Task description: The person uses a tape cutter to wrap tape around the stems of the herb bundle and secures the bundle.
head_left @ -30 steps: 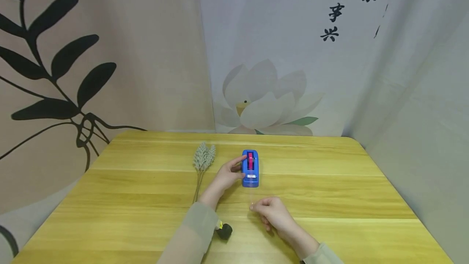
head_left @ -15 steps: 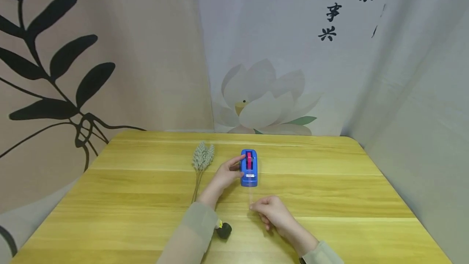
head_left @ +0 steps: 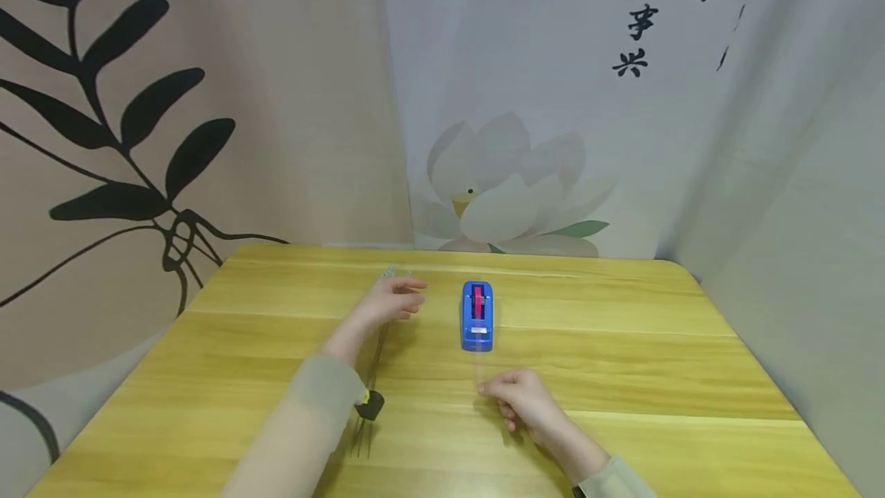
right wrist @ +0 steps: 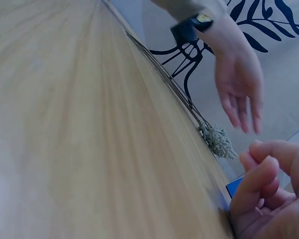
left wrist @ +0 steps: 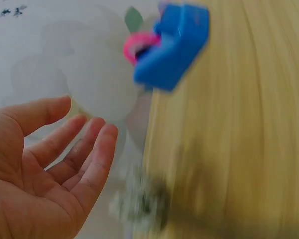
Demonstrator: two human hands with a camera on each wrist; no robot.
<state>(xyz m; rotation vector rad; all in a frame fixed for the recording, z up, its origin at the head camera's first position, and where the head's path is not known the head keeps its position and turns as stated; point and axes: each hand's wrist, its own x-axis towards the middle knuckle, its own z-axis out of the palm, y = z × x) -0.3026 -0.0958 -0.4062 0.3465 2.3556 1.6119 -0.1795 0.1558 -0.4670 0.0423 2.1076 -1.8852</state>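
Observation:
A blue tape dispenser (head_left: 477, 342) with a pink-cored roll (head_left: 478, 302) stands on the table, mid-back. A clear strip of tape (head_left: 480, 366) runs from its front edge towards the person. My right hand (head_left: 523, 400) pinches the strip's end between thumb and fingertips, low over the wood. Nothing is in my left hand (head_left: 389, 303), which is raised with relaxed fingers left of the dispenser. Below it lies a bunch of dried grey-green flowers (left wrist: 139, 204) on thin stems (head_left: 376, 363); in the head view the hand and wrist hide much of it.
The wooden table (head_left: 622, 344) has rounded back corners and meets a printed cloth (head_left: 311, 98) at its far edge. Another pale cloth (head_left: 795, 214) hangs along the right side. A dark wrist device (head_left: 369, 405) sits at the left cuff, above the stems.
My left hand has let go of the dispenser and moved left, over the dried flowers. The right hand keeps pinching the tape in about the same spot. The head view has shifted slightly.

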